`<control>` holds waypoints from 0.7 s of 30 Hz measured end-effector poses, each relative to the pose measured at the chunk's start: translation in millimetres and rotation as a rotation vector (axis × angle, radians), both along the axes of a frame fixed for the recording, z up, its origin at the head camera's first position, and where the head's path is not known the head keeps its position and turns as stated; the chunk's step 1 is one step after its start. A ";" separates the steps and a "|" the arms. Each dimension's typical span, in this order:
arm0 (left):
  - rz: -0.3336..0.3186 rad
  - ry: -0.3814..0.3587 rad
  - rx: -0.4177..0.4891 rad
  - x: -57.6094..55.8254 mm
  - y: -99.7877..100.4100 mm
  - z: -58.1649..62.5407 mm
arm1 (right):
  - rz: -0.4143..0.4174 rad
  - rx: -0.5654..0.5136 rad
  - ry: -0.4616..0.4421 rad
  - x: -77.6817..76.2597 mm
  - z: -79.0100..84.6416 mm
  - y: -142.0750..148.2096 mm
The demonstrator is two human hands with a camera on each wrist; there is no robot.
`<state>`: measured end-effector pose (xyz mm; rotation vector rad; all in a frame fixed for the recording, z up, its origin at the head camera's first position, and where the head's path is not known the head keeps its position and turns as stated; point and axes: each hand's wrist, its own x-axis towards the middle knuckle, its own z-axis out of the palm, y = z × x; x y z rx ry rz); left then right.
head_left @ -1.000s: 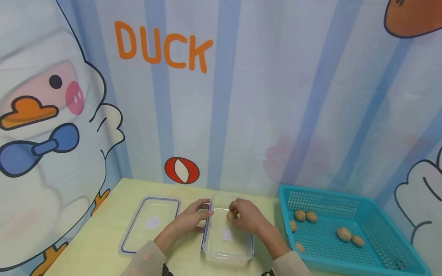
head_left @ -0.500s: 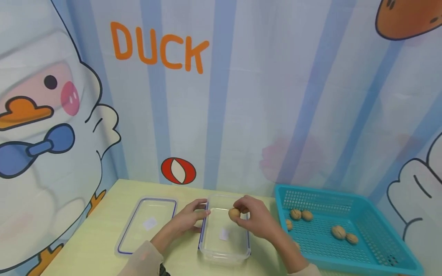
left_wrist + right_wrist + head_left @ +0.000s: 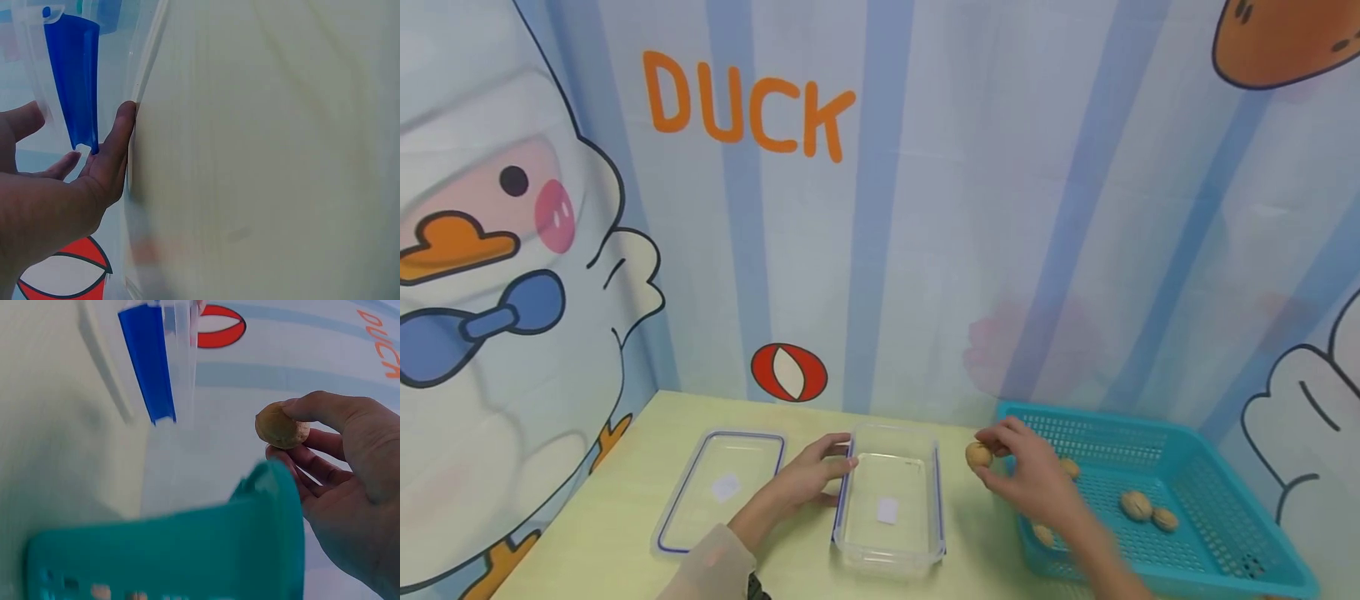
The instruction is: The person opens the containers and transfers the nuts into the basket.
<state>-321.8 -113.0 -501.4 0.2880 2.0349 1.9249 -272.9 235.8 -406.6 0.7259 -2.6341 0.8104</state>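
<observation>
My right hand (image 3: 1030, 467) pinches a walnut (image 3: 979, 455) between thumb and fingertips, at the left edge of the turquoise basket (image 3: 1240, 487). In the right wrist view the walnut (image 3: 281, 427) sits under the thumb tip, above the basket's rim (image 3: 275, 487). On the table stands a clear plastic box (image 3: 889, 546) with a blue seal line around its upper edge. My left hand (image 3: 808, 477) rests on the box's left side, thumb at the rim. The left wrist view has its fingers (image 3: 115, 144) extended beside a blue clip (image 3: 78, 81). Several walnuts (image 3: 1137, 505) lie in the basket.
A clear lid (image 3: 722, 454) with a blue seal lies flat on the pale yellow table (image 3: 602, 508), left of the box. Behind the table hangs a striped curtain (image 3: 820, 275) with duck pictures.
My right hand has lifted the walnut up out of the box and carried it right, across to the basket's left edge. The left hand stays against the box.
</observation>
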 end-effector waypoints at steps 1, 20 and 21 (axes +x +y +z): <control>0.000 0.001 -0.001 -0.1 0.1 -0.3 | -0.009 0.004 0.008 -0.2 0.9 5.6; 0.017 -0.011 -0.019 -0.9 0.7 0.4 | -0.174 0.036 -0.042 -2.2 -1.0 95.9; 0.015 -0.006 -0.022 -1.3 0.6 0.3 | -0.187 0.037 -0.046 -2.9 -3.1 98.8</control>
